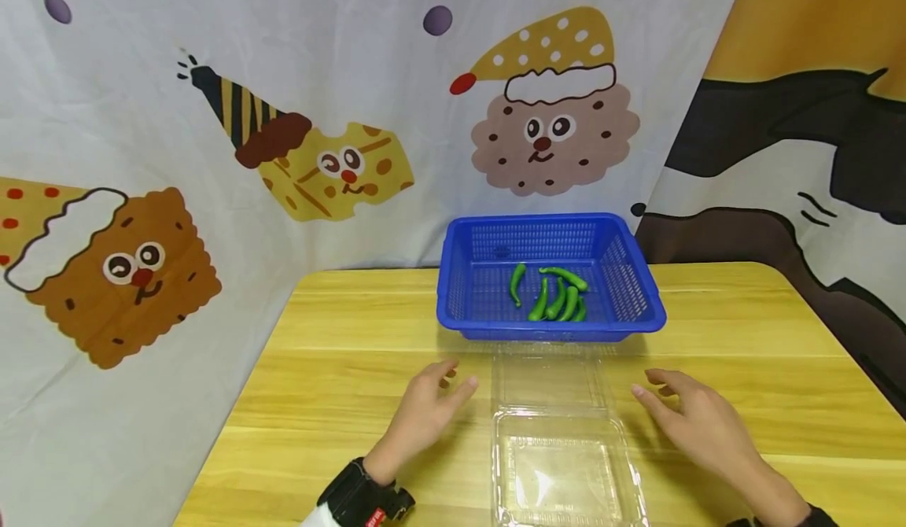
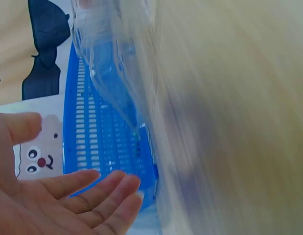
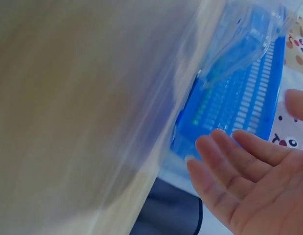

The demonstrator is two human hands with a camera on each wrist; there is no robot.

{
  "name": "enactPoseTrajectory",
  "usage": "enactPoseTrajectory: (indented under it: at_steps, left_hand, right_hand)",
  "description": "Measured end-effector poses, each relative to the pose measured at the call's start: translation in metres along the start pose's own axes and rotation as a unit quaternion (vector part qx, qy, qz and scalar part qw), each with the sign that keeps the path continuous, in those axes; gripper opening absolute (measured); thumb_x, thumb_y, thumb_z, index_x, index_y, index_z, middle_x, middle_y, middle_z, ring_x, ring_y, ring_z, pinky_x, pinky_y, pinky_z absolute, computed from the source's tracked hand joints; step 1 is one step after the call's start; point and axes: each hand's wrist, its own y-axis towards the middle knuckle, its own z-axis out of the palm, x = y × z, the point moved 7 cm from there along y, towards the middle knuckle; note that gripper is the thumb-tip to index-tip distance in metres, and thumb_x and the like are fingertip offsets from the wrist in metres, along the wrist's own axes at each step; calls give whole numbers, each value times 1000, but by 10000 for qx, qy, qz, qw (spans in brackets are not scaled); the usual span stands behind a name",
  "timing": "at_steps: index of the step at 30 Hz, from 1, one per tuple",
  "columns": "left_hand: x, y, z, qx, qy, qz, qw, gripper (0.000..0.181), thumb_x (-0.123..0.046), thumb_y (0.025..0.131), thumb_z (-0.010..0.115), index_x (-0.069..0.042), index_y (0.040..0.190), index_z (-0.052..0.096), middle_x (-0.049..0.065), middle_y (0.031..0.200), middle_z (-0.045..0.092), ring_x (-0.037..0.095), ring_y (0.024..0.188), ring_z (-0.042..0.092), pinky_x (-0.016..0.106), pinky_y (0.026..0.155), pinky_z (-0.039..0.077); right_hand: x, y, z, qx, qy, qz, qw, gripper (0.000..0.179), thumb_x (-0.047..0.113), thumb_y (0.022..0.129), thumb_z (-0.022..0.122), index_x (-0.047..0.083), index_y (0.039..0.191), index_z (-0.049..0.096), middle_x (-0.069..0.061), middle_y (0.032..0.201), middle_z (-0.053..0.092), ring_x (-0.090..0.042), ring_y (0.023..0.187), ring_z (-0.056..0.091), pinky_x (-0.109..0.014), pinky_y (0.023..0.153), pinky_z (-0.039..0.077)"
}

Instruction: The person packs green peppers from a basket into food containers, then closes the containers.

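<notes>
A clear plastic clamshell box point(image 1: 559, 476) lies unfolded on the table, its lid half point(image 1: 548, 377) stretching toward a blue basket point(image 1: 552, 330). Several green chili peppers point(image 1: 555, 299) lie inside the basket. To the left of the box, my left hand point(image 1: 425, 405) hovers with relaxed fingers and holds nothing. On the other side, my right hand point(image 1: 697, 421) is held the same way, thumb toward the box. Both wrist views show the palms bare, with the clear plastic point(image 2: 112, 63) and basket point(image 3: 239, 98) beyond the fingers.
The wooden table point(image 1: 340, 330) extends to both sides of the box. Behind it hangs a white curtain point(image 1: 368, 39) with cartoon figures, right behind the basket. A dark device point(image 1: 364, 495) is strapped to the left wrist.
</notes>
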Motion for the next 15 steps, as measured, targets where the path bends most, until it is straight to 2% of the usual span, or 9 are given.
enactPoseTrajectory:
  at_steps: [4, 7, 10, 15]
  left_hand:
    - [-2, 3, 11, 182, -206, -169, 9995, 55, -37, 101, 69, 11, 130, 65, 14, 105, 71, 19, 85, 65, 35, 71, 59]
    - [-2, 4, 18, 326, -362, -326, 9983, 47, -34, 100, 70, 8, 121, 70, 9, 95, 71, 13, 73, 61, 29, 64, 57]
    - [-2, 3, 22, 453, -670, -567, 9951, 38, -32, 101, 69, 3, 113, 75, 13, 84, 72, 12, 61, 56, 26, 54, 51]
    - [1, 3, 30, 577, -884, -878, 9905, 32, -30, 102, 68, -1, 99, 79, 12, 78, 72, 12, 59, 52, 24, 50, 44]
  right_hand:
    - [9, 0, 8, 0, 328, -47, 9995, 49, 41, 105, 65, -2, 126, 70, -9, 106, 76, -23, 88, 69, -38, 67, 57]
    - [15, 0, 15, 34, 498, -85, 9987, 39, 36, 104, 68, 1, 119, 75, -3, 101, 77, -16, 84, 66, -30, 65, 55]
    - [19, -1, 20, 84, 637, -105, 9979, 30, 32, 103, 69, 5, 114, 79, -2, 102, 78, -15, 85, 66, -31, 68, 57]
    - [19, 2, 27, 284, 809, 21, 9963, 33, 33, 104, 68, 4, 114, 79, -9, 109, 78, -22, 97, 71, -45, 79, 62]
